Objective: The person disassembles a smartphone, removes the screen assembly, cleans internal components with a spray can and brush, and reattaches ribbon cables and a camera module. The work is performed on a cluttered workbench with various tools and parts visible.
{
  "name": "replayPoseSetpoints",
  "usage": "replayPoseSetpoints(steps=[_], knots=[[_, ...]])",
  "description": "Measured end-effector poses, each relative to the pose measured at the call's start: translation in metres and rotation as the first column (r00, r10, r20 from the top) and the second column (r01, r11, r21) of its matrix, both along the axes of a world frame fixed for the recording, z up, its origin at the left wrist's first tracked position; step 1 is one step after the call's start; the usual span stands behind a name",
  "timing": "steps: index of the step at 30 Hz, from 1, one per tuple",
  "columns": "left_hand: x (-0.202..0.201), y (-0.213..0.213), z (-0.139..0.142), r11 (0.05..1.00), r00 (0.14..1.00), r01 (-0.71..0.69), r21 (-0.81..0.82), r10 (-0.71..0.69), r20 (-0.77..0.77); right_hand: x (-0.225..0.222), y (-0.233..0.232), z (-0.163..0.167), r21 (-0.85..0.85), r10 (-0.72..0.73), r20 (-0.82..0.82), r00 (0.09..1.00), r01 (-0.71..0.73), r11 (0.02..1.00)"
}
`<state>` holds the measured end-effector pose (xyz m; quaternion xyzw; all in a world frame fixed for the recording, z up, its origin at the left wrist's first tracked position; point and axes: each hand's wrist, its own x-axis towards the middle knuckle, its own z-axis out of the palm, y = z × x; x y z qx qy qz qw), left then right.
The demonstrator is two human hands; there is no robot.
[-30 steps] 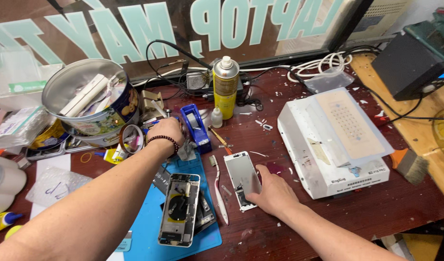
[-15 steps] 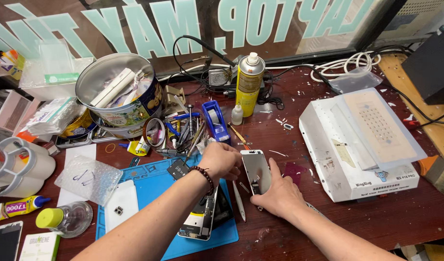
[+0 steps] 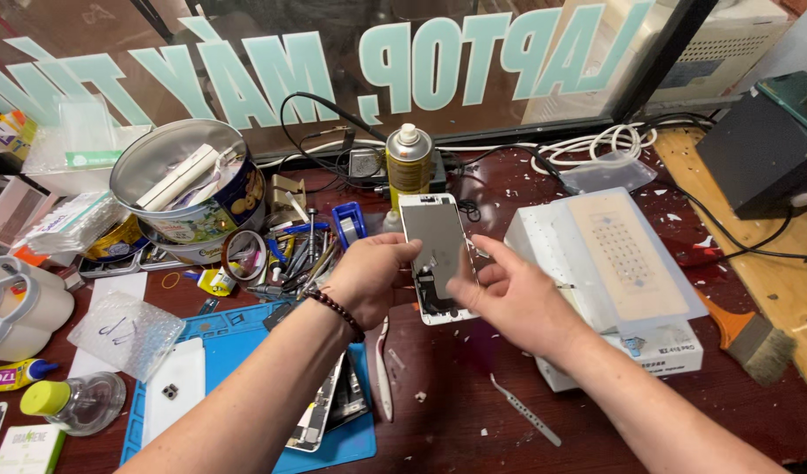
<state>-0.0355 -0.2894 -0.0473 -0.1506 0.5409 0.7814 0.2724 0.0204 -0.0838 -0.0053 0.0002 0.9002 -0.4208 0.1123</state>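
Both hands hold a white phone screen panel (image 3: pixel 435 237) lifted above the dark red table (image 3: pixel 456 412), its inner side toward me. My left hand (image 3: pixel 374 279), with a bead bracelet on the wrist, grips the panel's left edge. At its lower right edge, my right hand (image 3: pixel 507 294) has fingers spread and fingertips on the panel. Below them lie tweezers (image 3: pixel 526 410) and a white pry tool (image 3: pixel 384 369).
A blue work mat (image 3: pixel 236 351) carries an opened phone body (image 3: pixel 320 412) and a white back cover (image 3: pixel 173 391). A round tin (image 3: pixel 188 189) of tools, a yellow spray can (image 3: pixel 409 162), a white heating machine (image 3: pixel 614 281), a glue bottle (image 3: pixel 70 404) and cables surround them.
The screen panel lay on the table under my right hand; now both hands have lifted it up. My left hand came from the tool pile to the panel.
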Motion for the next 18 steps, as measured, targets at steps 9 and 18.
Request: replayPoseSetpoints(steps=[9, 18], knots=[[0.008, 0.157, 0.054, 0.989, 0.998, 0.061, 0.137, -0.058, -0.021, -0.034, 0.178, 0.033, -0.461, -0.096, 0.091, 0.991, 0.127, 0.878], [0.029, 0.262, 0.069, 0.995, 0.997, 0.075, 0.063, -0.075, 0.007, -0.056, 0.285, 0.02, -0.494, -0.14, 0.161, 0.977, 0.203, 0.845]])
